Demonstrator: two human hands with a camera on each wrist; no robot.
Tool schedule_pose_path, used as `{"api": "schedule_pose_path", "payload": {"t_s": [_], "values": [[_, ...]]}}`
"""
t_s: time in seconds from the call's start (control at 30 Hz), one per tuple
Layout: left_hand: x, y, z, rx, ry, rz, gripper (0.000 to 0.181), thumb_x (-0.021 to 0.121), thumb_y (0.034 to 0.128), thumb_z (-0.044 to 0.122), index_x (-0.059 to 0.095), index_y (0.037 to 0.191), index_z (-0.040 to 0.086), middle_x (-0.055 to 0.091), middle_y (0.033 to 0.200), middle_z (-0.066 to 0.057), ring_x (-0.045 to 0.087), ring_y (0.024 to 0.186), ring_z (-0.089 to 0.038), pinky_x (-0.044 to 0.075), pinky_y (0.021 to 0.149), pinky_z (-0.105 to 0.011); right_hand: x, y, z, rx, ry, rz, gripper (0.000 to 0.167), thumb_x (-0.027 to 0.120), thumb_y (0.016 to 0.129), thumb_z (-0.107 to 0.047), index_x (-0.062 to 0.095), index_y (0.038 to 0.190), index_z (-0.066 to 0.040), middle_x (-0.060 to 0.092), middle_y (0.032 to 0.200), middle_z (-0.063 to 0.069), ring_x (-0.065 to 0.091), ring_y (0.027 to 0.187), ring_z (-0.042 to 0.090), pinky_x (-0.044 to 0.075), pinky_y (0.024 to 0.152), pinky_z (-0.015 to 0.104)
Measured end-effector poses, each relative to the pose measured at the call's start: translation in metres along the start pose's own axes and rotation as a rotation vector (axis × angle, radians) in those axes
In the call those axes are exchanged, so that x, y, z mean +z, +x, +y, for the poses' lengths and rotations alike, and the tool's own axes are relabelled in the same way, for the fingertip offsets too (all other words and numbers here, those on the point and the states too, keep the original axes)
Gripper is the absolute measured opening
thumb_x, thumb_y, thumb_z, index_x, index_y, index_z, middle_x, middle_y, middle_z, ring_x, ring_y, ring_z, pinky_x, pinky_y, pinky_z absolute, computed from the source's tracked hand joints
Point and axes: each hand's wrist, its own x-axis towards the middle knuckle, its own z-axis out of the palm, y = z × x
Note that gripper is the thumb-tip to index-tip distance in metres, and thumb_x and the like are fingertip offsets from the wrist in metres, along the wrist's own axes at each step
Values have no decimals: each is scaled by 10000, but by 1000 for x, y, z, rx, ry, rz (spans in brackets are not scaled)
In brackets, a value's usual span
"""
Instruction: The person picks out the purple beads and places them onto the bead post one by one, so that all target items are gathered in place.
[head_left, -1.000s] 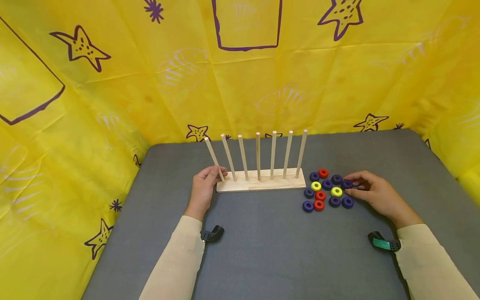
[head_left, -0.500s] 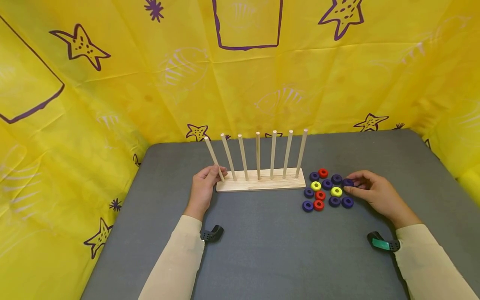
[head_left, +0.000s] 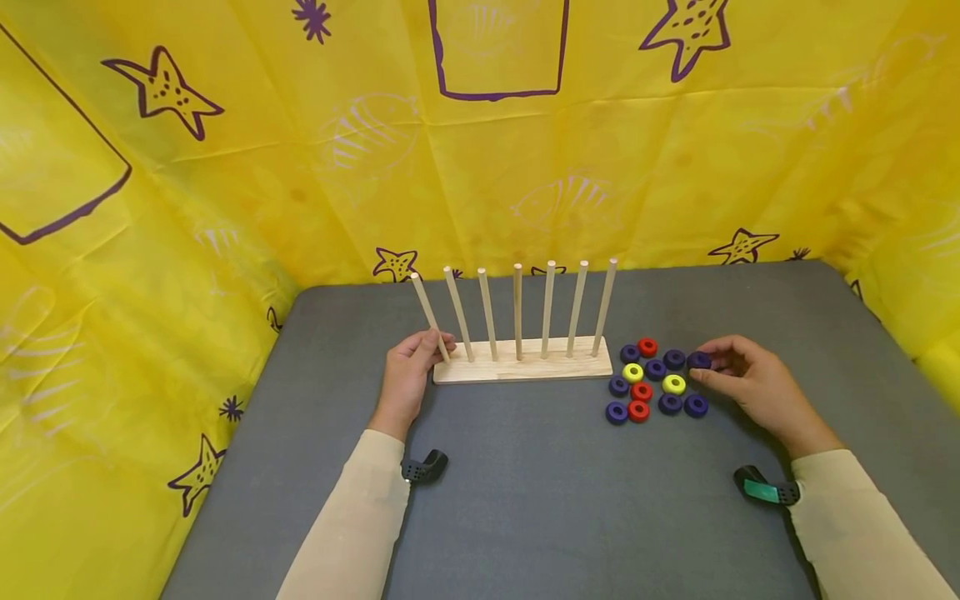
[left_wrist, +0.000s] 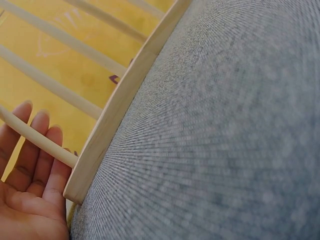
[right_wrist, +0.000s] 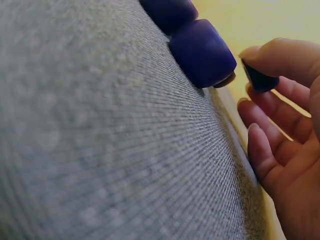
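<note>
A pale wooden rack [head_left: 523, 371] with several upright pegs stands on the grey table. My left hand [head_left: 408, 375] is at its left end, fingers behind the leftmost peg [head_left: 430, 317] and thumb beside it. The left wrist view shows these fingers [left_wrist: 37, 150] fairly straight, close to the rack's end; the thumb is hidden there. To the right of the rack, my right hand [head_left: 750, 387] pinches a dark blue ring [head_left: 699, 360] between thumb and fingers. The right wrist view shows this ring [right_wrist: 260, 80] apart from the blue ring [right_wrist: 202, 54] beside it.
Several loose rings lie grouped right of the rack: blue [head_left: 670, 404], red [head_left: 641, 392] and yellow [head_left: 673, 384]. Behind the table [head_left: 570, 500] hangs a yellow cloth [head_left: 465, 167] with drawn starfish and fish, which also runs along the left and right sides.
The dark blue ring in my right hand has shifted slightly up and to the right, away from the other rings. My left hand and the rack have stayed in place.
</note>
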Motion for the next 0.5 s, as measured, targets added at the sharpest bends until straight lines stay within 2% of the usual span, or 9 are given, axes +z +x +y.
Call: {"api": "schedule_pose_path", "payload": {"t_s": [0.27, 0.5], "values": [[0, 0, -2, 8, -4, 1, 403, 637, 1136, 256, 748, 1138, -132, 764, 1051, -190, 713, 1056, -303, 580, 972, -383, 0, 2, -13, -51, 33, 33, 334, 834, 981, -64, 690, 1280, -27, 697, 1132, 28, 620, 918, 99, 492, 767, 137], [0, -1, 0, 10, -1, -1, 406, 644, 1133, 258, 748, 1133, -134, 758, 1048, -205, 713, 1045, -286, 581, 970, -384, 0, 1, -35, -96, 65, 63, 329, 835, 969, -24, 699, 1268, -26, 682, 1125, -9, 610, 899, 115, 501, 755, 131]]}}
